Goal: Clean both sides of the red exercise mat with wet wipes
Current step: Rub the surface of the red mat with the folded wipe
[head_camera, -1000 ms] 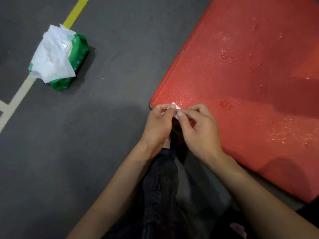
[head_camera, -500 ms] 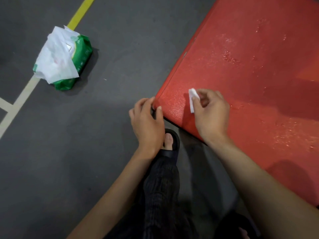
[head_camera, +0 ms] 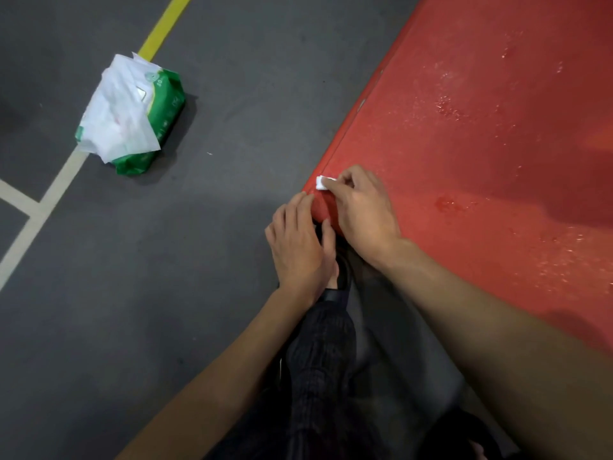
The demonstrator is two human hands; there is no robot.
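The red exercise mat (head_camera: 481, 154) fills the right side of the view, its surface speckled with wet drops. My right hand (head_camera: 361, 210) pinches a small folded white wipe (head_camera: 322, 182) and presses it on the mat's near left corner edge. My left hand (head_camera: 298, 247) holds that same corner from the floor side, fingers on the edge and thumb along the near side. A green pack of wet wipes (head_camera: 146, 121) with loose white wipes draped over it lies on the floor to the upper left.
The dark grey floor (head_camera: 132, 310) carries a yellow line (head_camera: 166, 24) and pale lines (head_camera: 39, 207) at the left. My leg in dark trousers and a foot in a black sandal (head_camera: 341, 280) sit below the mat's corner.
My right hand has carried the folded wipe left from the mat's surface to its corner edge. My left hand stays at the corner.
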